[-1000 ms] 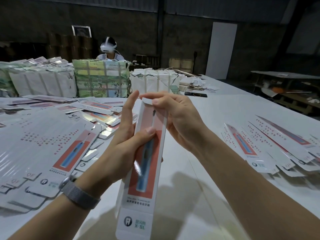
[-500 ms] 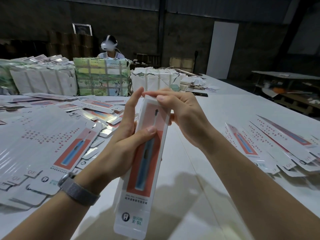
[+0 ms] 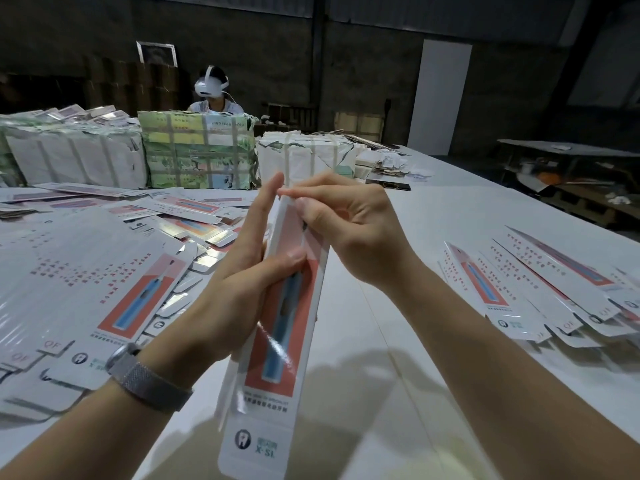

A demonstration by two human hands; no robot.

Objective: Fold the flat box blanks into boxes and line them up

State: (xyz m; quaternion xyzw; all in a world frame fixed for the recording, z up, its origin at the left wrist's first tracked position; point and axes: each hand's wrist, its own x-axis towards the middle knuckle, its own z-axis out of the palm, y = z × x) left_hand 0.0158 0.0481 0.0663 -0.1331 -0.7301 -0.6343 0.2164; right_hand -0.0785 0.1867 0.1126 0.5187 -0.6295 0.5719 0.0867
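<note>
I hold a long narrow white box (image 3: 277,358) with a red panel and a blue toothbrush picture, tilted away from me above the table. My left hand (image 3: 239,282) grips its middle, thumb across the front and fingers along the left side. My right hand (image 3: 349,233) pinches the flap at the box's far end, which its fingers hide. A large pile of flat box blanks (image 3: 86,282) lies to the left. A fanned row of blanks (image 3: 540,289) lies to the right.
Strapped bundles of printed stock (image 3: 197,150) stand along the far side of the white table (image 3: 381,358). Another person wearing a white headset (image 3: 210,87) sits behind them. A dark phone (image 3: 391,184) lies beyond my right hand. A second table (image 3: 571,157) stands far right.
My right hand's fingers have curled down over the far end of the box, pressing the flap. The box has turned slightly more edge-on, and my left hand keeps its hold.
</note>
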